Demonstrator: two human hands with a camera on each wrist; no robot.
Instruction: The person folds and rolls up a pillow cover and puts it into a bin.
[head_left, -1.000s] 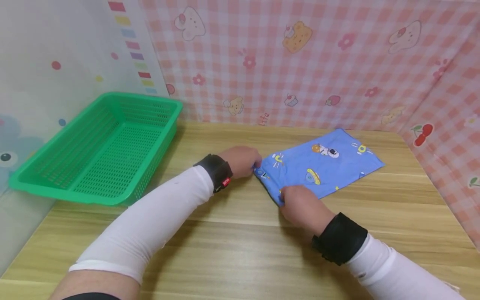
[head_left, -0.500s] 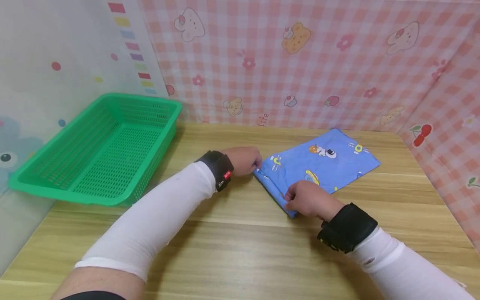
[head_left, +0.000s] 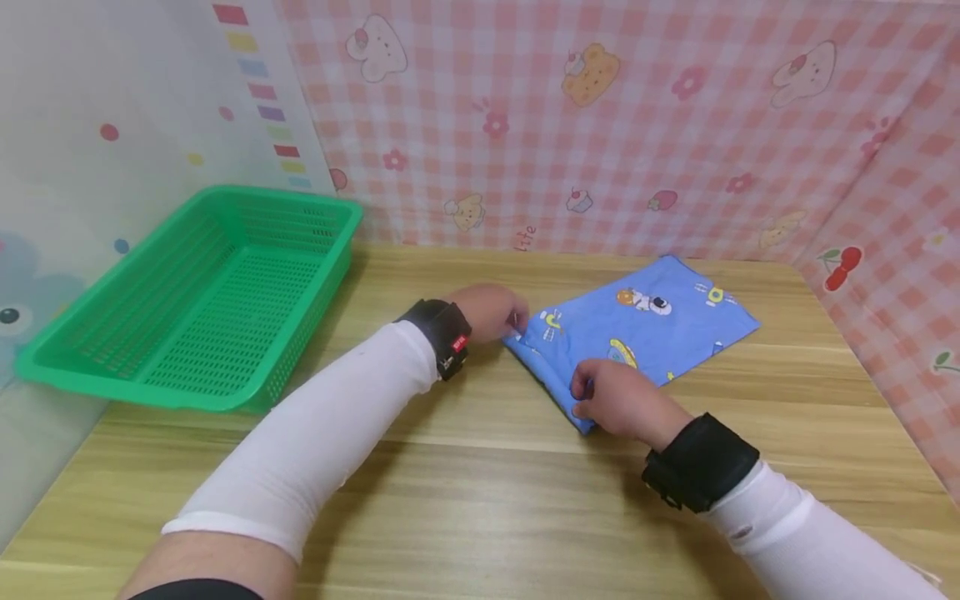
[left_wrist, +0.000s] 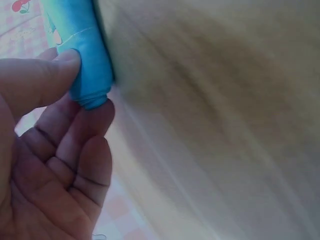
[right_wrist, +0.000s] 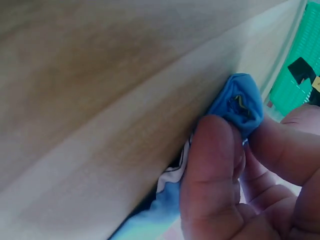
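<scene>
A blue printed cloth point(head_left: 660, 321) with astronaut and planet pictures lies on the wooden table, its edge nearest me rolled into a narrow tube. My left hand point(head_left: 487, 312) pinches the far left end of that roll; in the left wrist view the thumb point(left_wrist: 65, 65) presses on it from above and fingers sit at its tip. At the near end, my right hand point(head_left: 626, 400) holds the roll between thumb and fingers. The right wrist view shows the roll's coiled end point(right_wrist: 242, 102) between the fingertips. Beyond the roll the cloth is spread flat.
A green plastic basket point(head_left: 273, 392) stands on the left of the wooden table point(head_left: 465, 500), with nothing in it. Behind the cloth rises a pink checked wall covering point(head_left: 465, 75); another panel of it stands on the right.
The near end of the cloth's edge has been turned over into a thicker roll. My right hand has shifted slightly right and the flat part has drawn a little nearer; my left hand stays about in place.
</scene>
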